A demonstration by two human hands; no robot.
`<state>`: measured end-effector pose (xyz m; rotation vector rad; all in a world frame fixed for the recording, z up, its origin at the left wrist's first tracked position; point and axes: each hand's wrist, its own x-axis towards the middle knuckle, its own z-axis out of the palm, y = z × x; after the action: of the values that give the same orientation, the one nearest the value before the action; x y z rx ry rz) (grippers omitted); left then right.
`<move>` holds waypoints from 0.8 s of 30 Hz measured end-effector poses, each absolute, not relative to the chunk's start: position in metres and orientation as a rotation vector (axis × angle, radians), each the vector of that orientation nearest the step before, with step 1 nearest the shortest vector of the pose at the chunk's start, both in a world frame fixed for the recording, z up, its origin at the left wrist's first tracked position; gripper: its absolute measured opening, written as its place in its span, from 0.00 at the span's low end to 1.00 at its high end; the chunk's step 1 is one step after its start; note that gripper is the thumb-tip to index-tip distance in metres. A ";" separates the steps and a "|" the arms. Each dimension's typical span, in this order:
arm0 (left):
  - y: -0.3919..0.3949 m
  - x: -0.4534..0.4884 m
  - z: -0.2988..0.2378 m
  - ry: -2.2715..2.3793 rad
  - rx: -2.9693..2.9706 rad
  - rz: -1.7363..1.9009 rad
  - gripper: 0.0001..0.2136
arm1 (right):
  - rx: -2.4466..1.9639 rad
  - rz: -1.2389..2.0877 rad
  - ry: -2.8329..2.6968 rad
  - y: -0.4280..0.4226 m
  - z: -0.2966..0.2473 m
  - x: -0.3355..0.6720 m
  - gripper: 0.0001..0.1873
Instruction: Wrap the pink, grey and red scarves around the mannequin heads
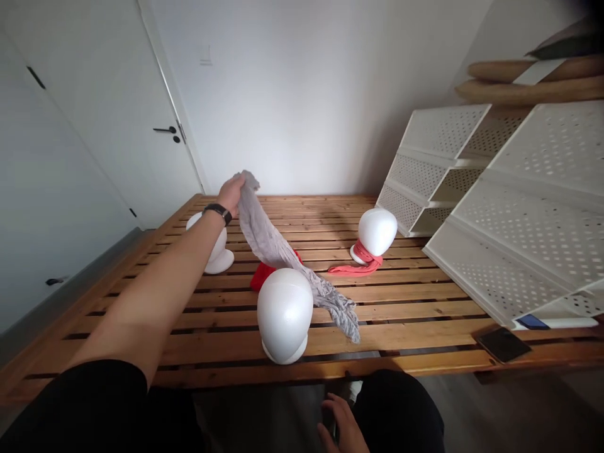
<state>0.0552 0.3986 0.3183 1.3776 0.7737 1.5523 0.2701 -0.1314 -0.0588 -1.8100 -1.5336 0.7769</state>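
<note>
My left hand, closed, pinches one end of a thin grey scarf and lifts it. The scarf slopes down to the right behind a white foam mannequin head, and its crumpled end rests on the slats. Partly hidden behind that head and the scarf is a red cloth. A second foam head stands behind my left forearm. To the right, a coral scarf is wrapped round the neck of a third foam head. Low by my leg, my right hand is empty, its fingers apart.
Everything stands on a slatted wooden platform. White perforated shelf units rise at the right, with brown flat bundles on top. Near the front edge lies a dark flat object. A white door is at the left.
</note>
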 end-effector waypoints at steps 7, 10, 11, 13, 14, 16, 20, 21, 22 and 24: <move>0.317 0.135 0.496 0.375 1.400 1.378 0.21 | -1.788 0.726 -1.464 -0.130 -0.047 0.266 0.21; 0.270 0.185 0.537 0.271 1.303 1.242 0.21 | -1.754 0.729 -1.385 -0.131 -0.034 0.264 0.21; 0.254 0.201 0.546 0.239 1.260 1.190 0.19 | -1.739 0.732 -1.355 -0.132 -0.029 0.263 0.21; 0.221 0.229 0.560 0.182 1.189 1.086 0.13 | -1.707 0.731 -1.283 -0.132 -0.018 0.264 0.21; 0.205 0.242 0.566 0.155 1.170 1.037 0.11 | -1.691 0.732 -1.241 -0.133 -0.013 0.265 0.20; 0.177 0.265 0.578 0.096 1.178 0.953 0.08 | -1.656 0.742 -1.140 -0.135 -0.004 0.268 0.20; 0.134 0.301 0.606 -0.116 1.302 0.829 0.14 | -1.535 0.729 -0.925 -0.140 0.013 0.274 0.20; 0.125 0.308 0.614 -0.189 1.336 0.814 0.15 | -1.504 0.706 -0.897 -0.142 0.018 0.276 0.20; 0.117 0.314 0.622 -0.252 1.361 0.806 0.15 | -1.484 0.673 -0.881 -0.145 0.026 0.279 0.20; 0.100 0.322 0.637 -0.243 1.291 0.808 0.15 | -1.475 0.574 -0.860 -0.152 0.048 0.286 0.20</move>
<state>0.3219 0.1002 0.6366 1.2913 -0.2431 0.8080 0.2865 -0.1519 0.0485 -1.4751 -0.8597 0.5737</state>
